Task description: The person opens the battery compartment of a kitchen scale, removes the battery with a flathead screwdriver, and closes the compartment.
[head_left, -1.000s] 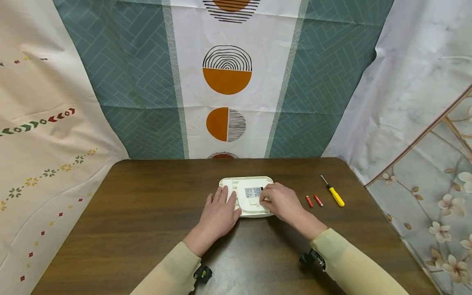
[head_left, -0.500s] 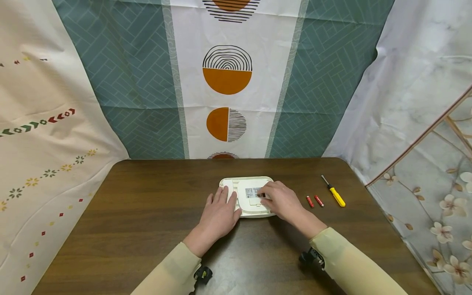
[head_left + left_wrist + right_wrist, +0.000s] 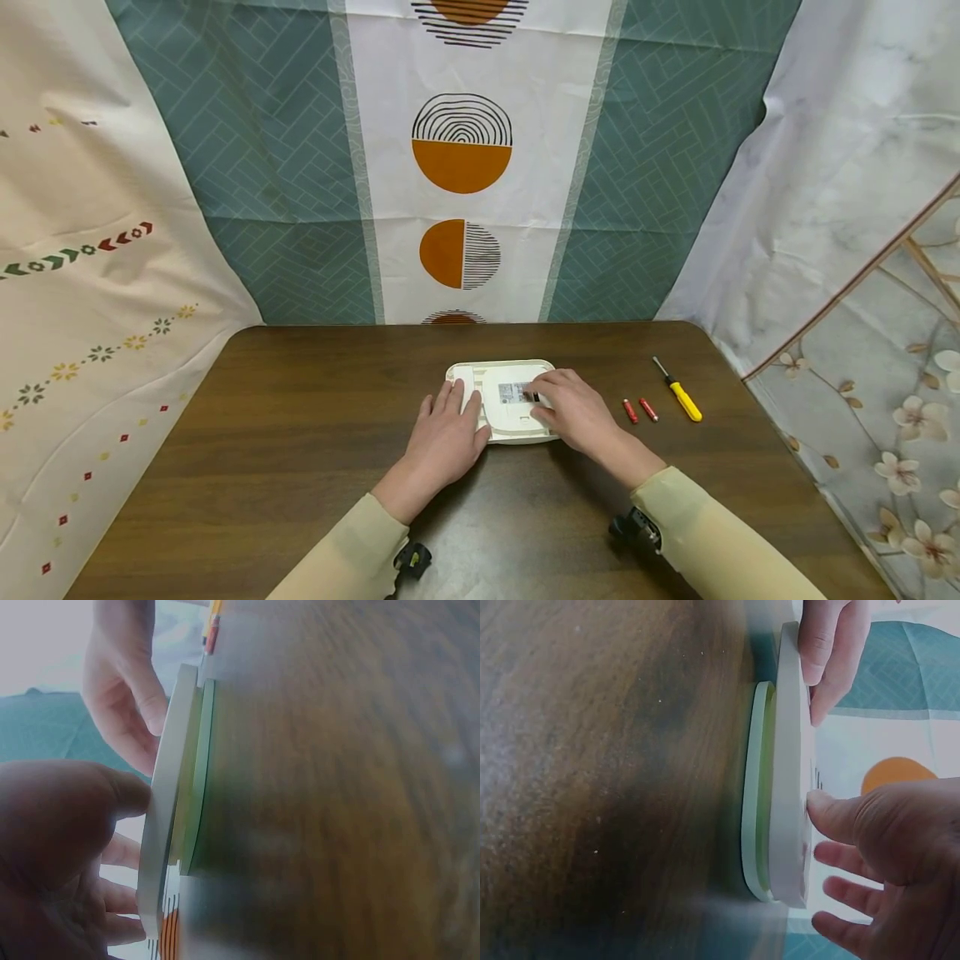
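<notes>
A flat white device [image 3: 504,423] lies on the brown table, its label [image 3: 512,392] facing up and a small battery-cover latch below the label. In both wrist views its white body stands on a pale green lower part [image 3: 200,780]. My left hand [image 3: 448,433] rests on the device's left end, fingers spread over the white surface. The right hand [image 3: 573,408] is over its right part; in the right wrist view the thumb touches the device and the other fingers are loosely bent. My right fingers partly hide the label and the cover.
Two red batteries [image 3: 630,411] lie to the right of the device. Farther right is a screwdriver [image 3: 685,402] with a yellow handle. Patterned cloth [image 3: 300,208] hangs behind the table and at both sides.
My right fingers and thumb have shifted slightly left over the label and cover, spreading a little apart. The cover's outline shows less clearly now. The left hand stays in place.
</notes>
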`<act>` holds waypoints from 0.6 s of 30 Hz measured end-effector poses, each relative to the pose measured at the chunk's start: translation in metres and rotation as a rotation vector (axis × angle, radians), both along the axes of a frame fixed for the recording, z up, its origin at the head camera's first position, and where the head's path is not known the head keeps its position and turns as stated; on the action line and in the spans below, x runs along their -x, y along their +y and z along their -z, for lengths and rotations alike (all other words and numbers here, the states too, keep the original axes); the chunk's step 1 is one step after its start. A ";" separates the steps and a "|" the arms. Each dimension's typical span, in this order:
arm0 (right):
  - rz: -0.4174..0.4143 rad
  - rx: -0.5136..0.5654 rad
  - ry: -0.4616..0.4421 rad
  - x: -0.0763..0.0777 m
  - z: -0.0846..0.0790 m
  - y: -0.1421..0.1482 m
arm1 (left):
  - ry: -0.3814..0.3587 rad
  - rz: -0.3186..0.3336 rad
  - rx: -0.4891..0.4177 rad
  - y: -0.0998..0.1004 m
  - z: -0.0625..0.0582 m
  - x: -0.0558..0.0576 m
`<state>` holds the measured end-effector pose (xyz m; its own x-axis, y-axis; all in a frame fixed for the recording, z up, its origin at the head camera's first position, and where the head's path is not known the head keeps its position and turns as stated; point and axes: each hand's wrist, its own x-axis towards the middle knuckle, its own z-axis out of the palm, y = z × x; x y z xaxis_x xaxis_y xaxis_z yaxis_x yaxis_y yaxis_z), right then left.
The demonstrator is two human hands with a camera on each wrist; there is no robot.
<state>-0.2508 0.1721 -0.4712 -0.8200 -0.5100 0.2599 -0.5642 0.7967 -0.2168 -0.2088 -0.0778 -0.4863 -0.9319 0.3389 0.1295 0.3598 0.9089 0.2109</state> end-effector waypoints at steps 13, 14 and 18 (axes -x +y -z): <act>-0.043 -0.048 0.034 -0.009 0.010 0.013 | -0.025 -0.013 0.019 0.000 0.000 0.001; -0.043 -0.055 0.030 -0.010 0.011 0.014 | -0.026 -0.012 0.022 0.000 0.000 0.000; -0.029 -0.089 -0.002 -0.014 0.014 0.017 | -0.033 -0.009 0.037 0.000 -0.001 0.000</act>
<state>-0.2364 0.1895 -0.4850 -0.8051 -0.5545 0.2107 -0.5869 0.7961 -0.1475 -0.2085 -0.0781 -0.4852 -0.9386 0.3341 0.0864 0.3447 0.9196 0.1882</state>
